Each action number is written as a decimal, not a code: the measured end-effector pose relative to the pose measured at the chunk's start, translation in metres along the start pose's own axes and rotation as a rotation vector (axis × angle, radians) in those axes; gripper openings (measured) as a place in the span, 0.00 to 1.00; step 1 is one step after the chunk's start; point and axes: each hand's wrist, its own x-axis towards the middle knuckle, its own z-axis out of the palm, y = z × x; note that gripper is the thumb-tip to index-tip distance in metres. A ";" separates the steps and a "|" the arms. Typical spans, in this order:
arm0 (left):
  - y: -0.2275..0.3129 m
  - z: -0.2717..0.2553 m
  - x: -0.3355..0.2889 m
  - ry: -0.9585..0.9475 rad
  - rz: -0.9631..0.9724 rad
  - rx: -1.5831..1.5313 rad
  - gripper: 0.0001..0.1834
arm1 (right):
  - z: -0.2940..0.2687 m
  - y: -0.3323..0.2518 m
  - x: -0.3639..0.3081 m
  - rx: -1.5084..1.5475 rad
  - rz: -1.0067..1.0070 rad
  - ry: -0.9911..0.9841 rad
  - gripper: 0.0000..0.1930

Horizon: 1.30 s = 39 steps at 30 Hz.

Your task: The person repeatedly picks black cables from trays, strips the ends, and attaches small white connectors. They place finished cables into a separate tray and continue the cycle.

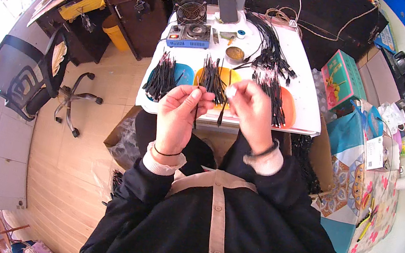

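Observation:
My left hand [178,114] is closed, thumb against fingers, on a thin black cable [195,117] whose end hangs below it. Just to the right, my right hand [251,114] pinches its thumb and forefinger together; what lies in that pinch, if anything, is too small to make out. A dark cable end [221,115] hangs between the two hands. Beyond them, bundles of short black cables lie across three shallow trays: a blue tray [185,74] on the left, a yellow tray [233,76] in the middle and an orange tray [288,108] on the right.
Behind the trays are a blue heating unit [188,39], a round tin [234,55], a solder spool [241,34], a fan [191,12] and a phone [227,8]. Longer black cables [273,47] lie at the back right. An office chair [36,73] stands left, boxes right.

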 end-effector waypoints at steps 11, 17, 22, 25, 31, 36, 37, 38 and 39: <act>-0.005 0.039 -0.032 -0.124 -0.111 -0.098 0.07 | -0.002 -0.026 -0.062 0.028 0.018 -0.100 0.06; -0.011 0.041 -0.036 -0.157 -0.099 -0.064 0.06 | -0.008 -0.032 -0.069 0.014 0.039 -0.104 0.06; -0.015 0.042 -0.038 -0.072 -0.038 0.102 0.05 | -0.023 -0.040 -0.061 -0.043 -0.139 -0.005 0.05; -0.016 0.043 -0.040 -0.079 -0.054 0.201 0.05 | -0.024 -0.042 -0.053 -0.105 -0.198 0.004 0.05; -0.016 0.044 -0.042 -0.128 -0.093 0.153 0.04 | -0.023 -0.043 -0.051 -0.015 -0.162 -0.063 0.05; -0.015 0.042 -0.043 -0.236 -0.223 -0.094 0.05 | -0.025 -0.040 -0.056 0.383 0.073 -0.113 0.07; -0.015 0.042 -0.044 -0.249 -0.248 -0.133 0.05 | -0.025 -0.038 -0.057 0.425 0.091 -0.114 0.07; -0.016 0.042 -0.044 -0.256 -0.271 -0.170 0.05 | -0.024 -0.036 -0.058 0.470 0.107 -0.114 0.07; -0.016 0.042 -0.044 -0.258 -0.271 -0.180 0.05 | -0.023 -0.035 -0.059 0.515 0.124 -0.110 0.07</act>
